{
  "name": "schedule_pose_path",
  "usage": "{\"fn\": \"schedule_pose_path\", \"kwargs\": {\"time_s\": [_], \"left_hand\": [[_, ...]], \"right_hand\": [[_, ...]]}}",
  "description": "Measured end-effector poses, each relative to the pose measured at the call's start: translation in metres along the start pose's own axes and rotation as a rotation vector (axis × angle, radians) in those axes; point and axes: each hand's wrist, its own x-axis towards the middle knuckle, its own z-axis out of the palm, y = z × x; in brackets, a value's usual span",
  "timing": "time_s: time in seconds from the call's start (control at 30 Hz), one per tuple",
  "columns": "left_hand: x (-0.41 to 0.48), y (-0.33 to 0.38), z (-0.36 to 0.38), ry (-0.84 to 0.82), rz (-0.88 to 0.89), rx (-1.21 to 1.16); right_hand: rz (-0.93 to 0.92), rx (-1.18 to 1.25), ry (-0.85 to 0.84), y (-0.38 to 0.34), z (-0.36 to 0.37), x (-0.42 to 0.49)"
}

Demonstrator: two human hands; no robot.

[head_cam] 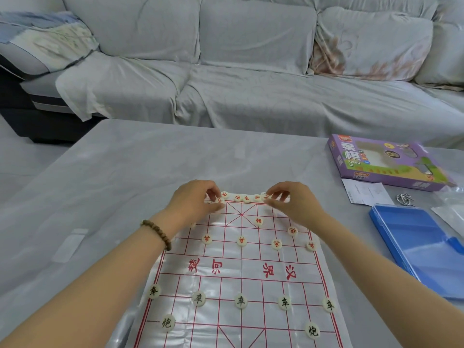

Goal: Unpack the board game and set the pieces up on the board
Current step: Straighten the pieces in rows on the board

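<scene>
A thin plastic xiangqi board with red grid lines lies on the table in front of me. White round pieces with red characters stand on its far half, and pieces with black characters on its near half. A row of red pieces lines the far edge. My left hand pinches a red piece at the left end of that row. My right hand pinches another piece at the right end. One red piece sits alone inside the far palace.
The purple game box lies at the far right of the grey table, with a paper slip beside it. A blue plastic case and a clear bag lie to the right of the board. A covered sofa stands behind the table.
</scene>
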Motion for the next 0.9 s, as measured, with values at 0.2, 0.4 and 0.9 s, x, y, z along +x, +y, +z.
{"fn": "schedule_pose_path", "kwargs": {"time_s": [0.2, 0.4, 0.9], "left_hand": [[-0.010, -0.016, -0.005, 0.015, -0.073, -0.045], [-0.006, -0.036, -0.015, 0.134, -0.185, -0.026], [0.000, -0.037, -0.009, 0.080, -0.164, -0.002]], "right_hand": [[0.052, -0.148, -0.096, 0.016, -0.013, -0.005], [0.055, -0.139, -0.145, 0.014, -0.005, -0.009], [-0.027, -0.069, -0.053, -0.001, -0.002, 0.001]]}}
